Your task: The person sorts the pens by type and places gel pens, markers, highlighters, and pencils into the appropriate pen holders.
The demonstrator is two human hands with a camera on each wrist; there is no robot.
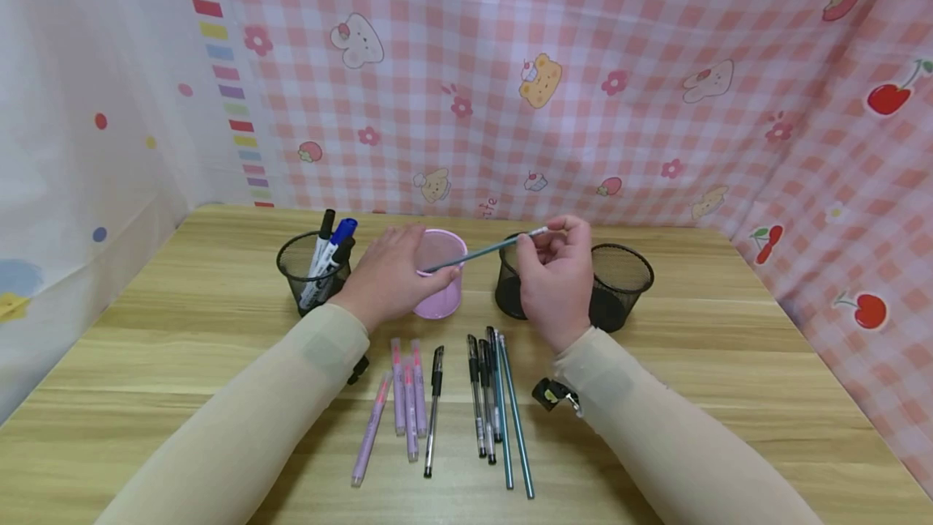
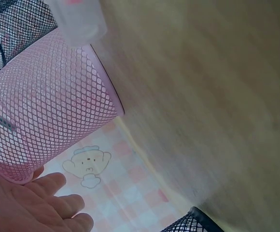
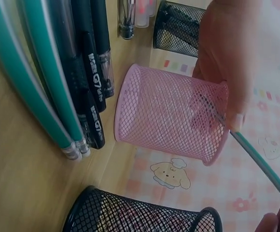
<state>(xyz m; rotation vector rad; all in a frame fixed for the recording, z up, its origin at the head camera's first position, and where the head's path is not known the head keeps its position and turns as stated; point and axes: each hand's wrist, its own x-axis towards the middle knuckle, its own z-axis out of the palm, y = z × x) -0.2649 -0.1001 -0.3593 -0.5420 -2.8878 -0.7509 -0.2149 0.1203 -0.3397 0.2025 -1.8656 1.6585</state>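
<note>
My right hand [image 1: 557, 274] pinches a teal pencil [image 1: 481, 251] near its white end. The pencil slants down to the left, and its far end reaches into the pink mesh cup [image 1: 442, 304]. Beside that cup my left hand [image 1: 389, 274] rests at the rim, thumb toward the front, with relaxed, extended fingers in the left wrist view. In the right wrist view, the left thumb [image 3: 235, 121] is right at the rim where the pencil crosses. Behind my right hand stand two black mesh cups, one [image 1: 510, 294] partly hidden and one [image 1: 619, 274] to its right.
A black mesh cup [image 1: 291, 266] at left holds several markers [image 1: 324, 266]. In front lie several lilac highlighters [image 1: 408, 403], a lone black pen [image 1: 435, 403], several black pens [image 1: 481, 395] and two teal pencils [image 1: 513, 420]. A checked cloth [image 1: 474, 63] hangs behind the table.
</note>
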